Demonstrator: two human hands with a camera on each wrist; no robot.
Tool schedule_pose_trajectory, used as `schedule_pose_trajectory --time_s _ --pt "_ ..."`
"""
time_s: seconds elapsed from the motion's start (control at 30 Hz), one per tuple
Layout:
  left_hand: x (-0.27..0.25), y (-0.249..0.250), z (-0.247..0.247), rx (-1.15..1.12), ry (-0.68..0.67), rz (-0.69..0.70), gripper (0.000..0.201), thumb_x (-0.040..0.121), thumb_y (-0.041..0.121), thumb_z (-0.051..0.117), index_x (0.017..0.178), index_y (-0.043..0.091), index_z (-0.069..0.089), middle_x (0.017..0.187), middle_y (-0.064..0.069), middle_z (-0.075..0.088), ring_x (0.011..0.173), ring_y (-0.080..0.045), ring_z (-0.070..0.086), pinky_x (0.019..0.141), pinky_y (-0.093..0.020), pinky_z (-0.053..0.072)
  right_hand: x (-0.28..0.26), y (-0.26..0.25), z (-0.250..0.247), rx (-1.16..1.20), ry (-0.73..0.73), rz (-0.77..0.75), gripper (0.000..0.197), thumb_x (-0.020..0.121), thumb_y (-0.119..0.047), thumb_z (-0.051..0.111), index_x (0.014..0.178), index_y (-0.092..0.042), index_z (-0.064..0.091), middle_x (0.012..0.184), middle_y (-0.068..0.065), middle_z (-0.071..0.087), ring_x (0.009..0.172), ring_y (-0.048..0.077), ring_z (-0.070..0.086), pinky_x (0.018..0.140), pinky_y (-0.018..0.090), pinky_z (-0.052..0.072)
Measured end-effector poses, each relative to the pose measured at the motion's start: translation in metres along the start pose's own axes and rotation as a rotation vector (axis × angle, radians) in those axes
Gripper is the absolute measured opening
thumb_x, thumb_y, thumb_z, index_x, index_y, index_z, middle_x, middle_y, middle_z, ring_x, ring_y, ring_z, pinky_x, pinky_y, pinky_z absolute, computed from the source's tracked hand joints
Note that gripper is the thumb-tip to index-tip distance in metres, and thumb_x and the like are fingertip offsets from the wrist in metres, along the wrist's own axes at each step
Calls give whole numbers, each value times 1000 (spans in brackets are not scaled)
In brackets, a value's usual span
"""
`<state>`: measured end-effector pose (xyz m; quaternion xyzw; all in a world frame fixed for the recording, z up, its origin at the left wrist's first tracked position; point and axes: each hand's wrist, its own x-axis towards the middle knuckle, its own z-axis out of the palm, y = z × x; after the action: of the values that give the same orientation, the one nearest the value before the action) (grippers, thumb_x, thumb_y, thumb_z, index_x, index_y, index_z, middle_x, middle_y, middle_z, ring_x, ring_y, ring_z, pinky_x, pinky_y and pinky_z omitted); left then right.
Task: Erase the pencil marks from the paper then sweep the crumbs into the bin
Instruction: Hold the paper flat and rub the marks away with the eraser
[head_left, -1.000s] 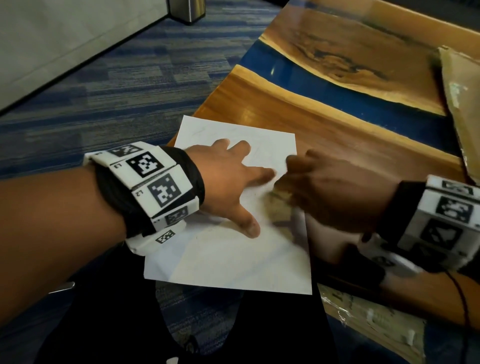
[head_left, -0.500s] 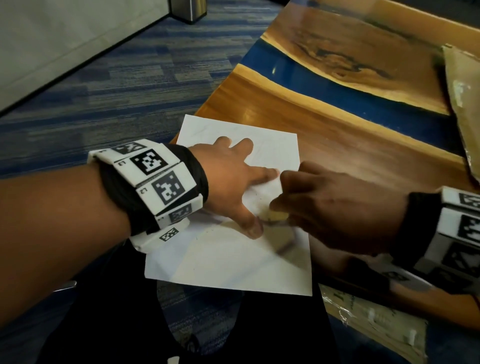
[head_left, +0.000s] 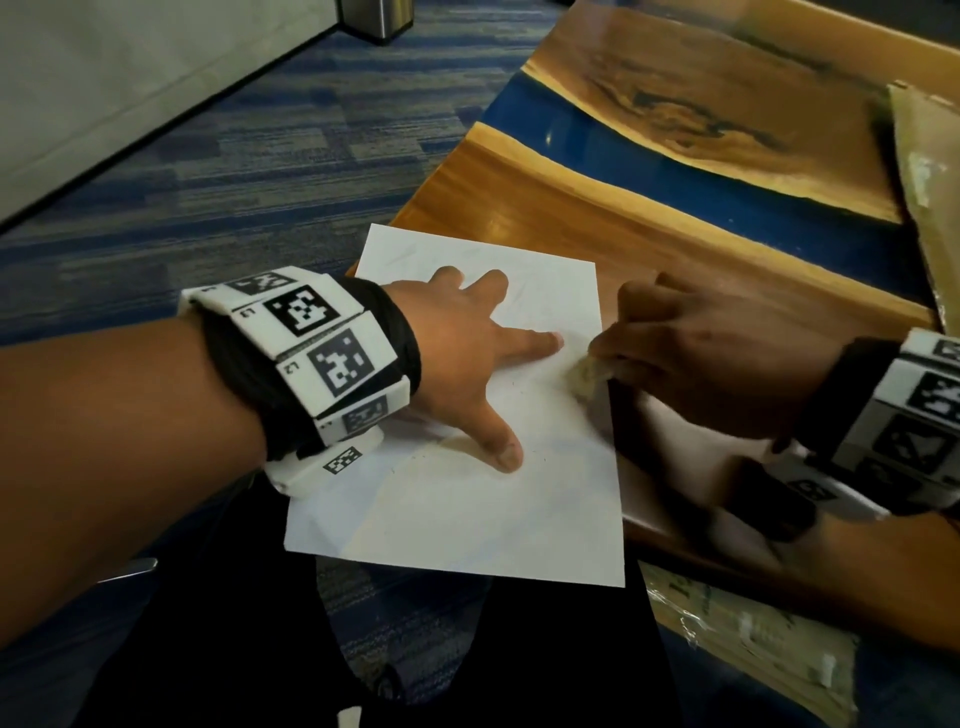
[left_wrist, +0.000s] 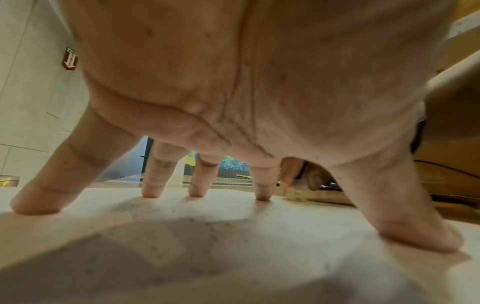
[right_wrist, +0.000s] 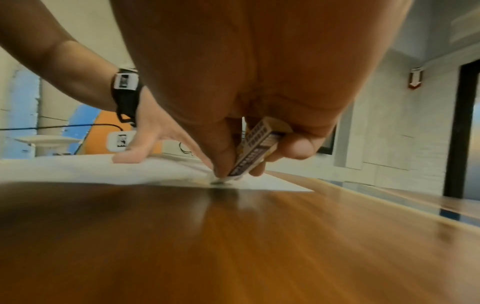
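A white sheet of paper (head_left: 467, 499) lies at the near corner of the wooden table (head_left: 597, 218), its near edge hanging past the table. My left hand (head_left: 467, 358) is spread flat on the paper (left_wrist: 233, 257), fingers straight and pressing it down. My right hand (head_left: 691, 358) pinches an eraser (head_left: 584, 376) in a printed sleeve (right_wrist: 255, 152), its tip on the paper's right edge (right_wrist: 182, 174). Small dark crumbs and faint marks (left_wrist: 207, 224) dot the paper under my left palm.
A metal bin (head_left: 376, 18) stands on the blue carpet far off at the top left. A flat cardboard sheet (head_left: 930, 197) lies on the table's right side. A plastic-wrapped package (head_left: 748, 654) sits below the table's near edge.
My right hand with the eraser slid toward me and left on the paper, then back right and away to the paper's right edge. The left hand stays spread on the sheet.
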<state>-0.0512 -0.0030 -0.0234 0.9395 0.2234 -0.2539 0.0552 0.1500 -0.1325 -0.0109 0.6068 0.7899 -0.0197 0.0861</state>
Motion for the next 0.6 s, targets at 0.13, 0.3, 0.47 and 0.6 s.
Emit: schedule_pose_trajectory --time_s 0.13,0.3,0.47,0.6 --pt "0 -1 0 -1 5 4 111 60 94 58 148 65 -4 160 -2 9 147 -35 15 99 -52 42 -6 -17 7 92 -11 -245 32 99 -34 46 121 -26 68 97 -6 53 84 13 43 68 30 45" --pt "-1 -2 0 -2 -14 6 112 59 94 59 147 67 -5 159 -2 10 147 -34 15 103 -54 44 -5 -1 -2 15 -4 -88 35 96 -40 44 120 -31 68 100 -12 50 85 14 43 68 36 50" --pt "-2 -6 -2 -31 -38 14 112 56 92 63 146 67 1 161 4 9 149 -31 16 105 -56 43 1 3 -1 80 -27 -4 38 95 -44 43 123 -33 67 102 -11 52 91 13 46 75 29 42" --pt "-1 2 0 -77 13 10 104 57 98 52 146 58 18 155 -3 21 143 -32 26 102 -56 45 0 7 -4 56 -1 77 41 93 -46 45 125 -34 66 102 -14 48 92 11 44 74 27 39"
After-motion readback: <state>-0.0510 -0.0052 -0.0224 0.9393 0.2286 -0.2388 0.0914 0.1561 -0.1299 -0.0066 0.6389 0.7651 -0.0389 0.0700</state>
